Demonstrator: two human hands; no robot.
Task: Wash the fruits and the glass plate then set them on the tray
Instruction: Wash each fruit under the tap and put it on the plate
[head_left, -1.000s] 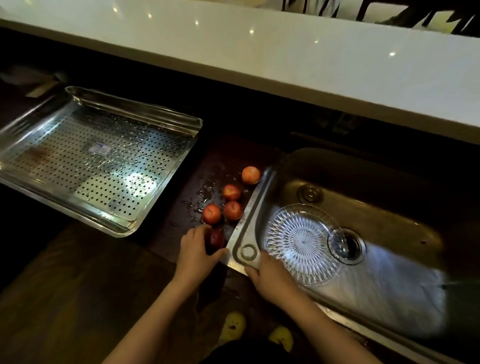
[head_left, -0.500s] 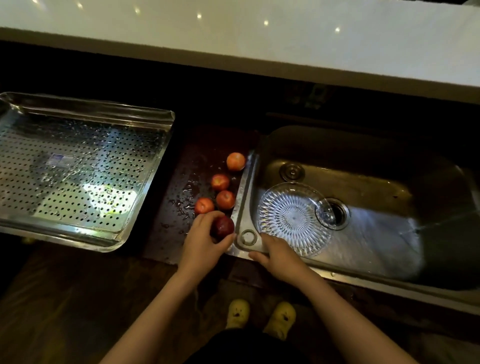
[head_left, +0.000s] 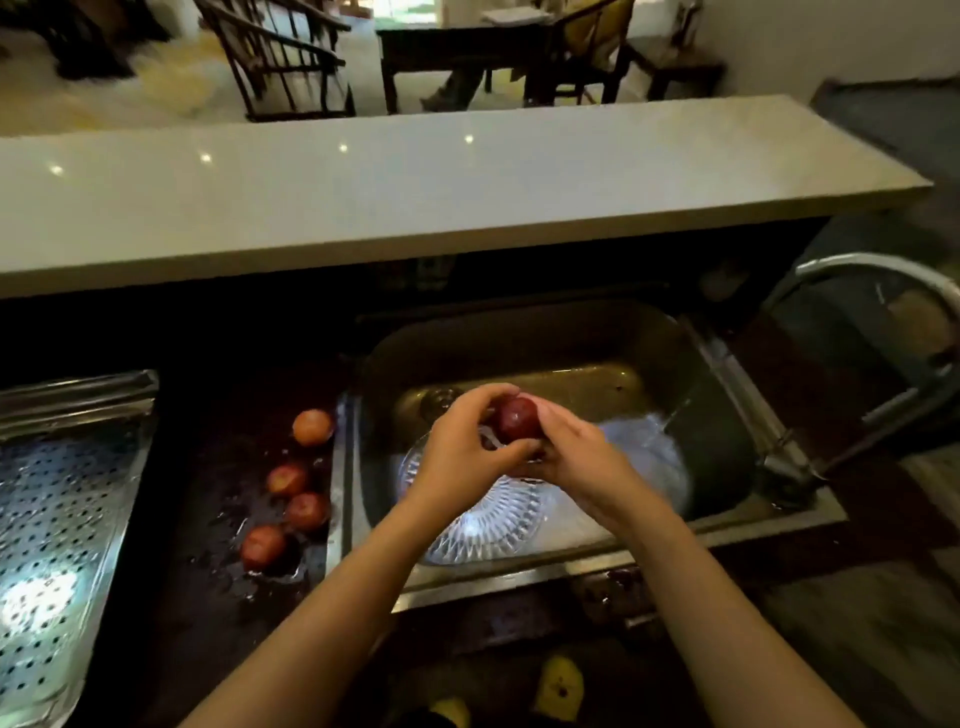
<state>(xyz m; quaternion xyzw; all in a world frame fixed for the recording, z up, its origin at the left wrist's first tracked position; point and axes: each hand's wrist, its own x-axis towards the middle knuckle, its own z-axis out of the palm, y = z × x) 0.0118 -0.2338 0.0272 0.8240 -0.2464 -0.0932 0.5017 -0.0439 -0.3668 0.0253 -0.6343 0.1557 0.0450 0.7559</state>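
A dark red fruit (head_left: 517, 418) is held over the steel sink (head_left: 524, 343) between both hands. My left hand (head_left: 462, 447) curls round its left side and my right hand (head_left: 576, 457) cups it from the right and below. Under the hands a cut-glass plate (head_left: 483, 525) lies on the sink floor, partly hidden by my wrists. Several orange-red fruits (head_left: 311, 427) (head_left: 287, 479) (head_left: 307, 510) (head_left: 263, 545) lie on the wet dark counter left of the sink. The perforated steel tray (head_left: 57, 499) sits at the far left.
A curved tap (head_left: 852, 280) reaches in from the right, and a thin stream of water (head_left: 675, 410) falls into the sink's right part. A pale raised counter (head_left: 415, 192) runs behind the sink. Chairs and a table stand beyond it.
My left hand has lifted the dark red fruit from the counter and carried it right over the sink. My right hand left the sink's front rim and joined it on the fruit.
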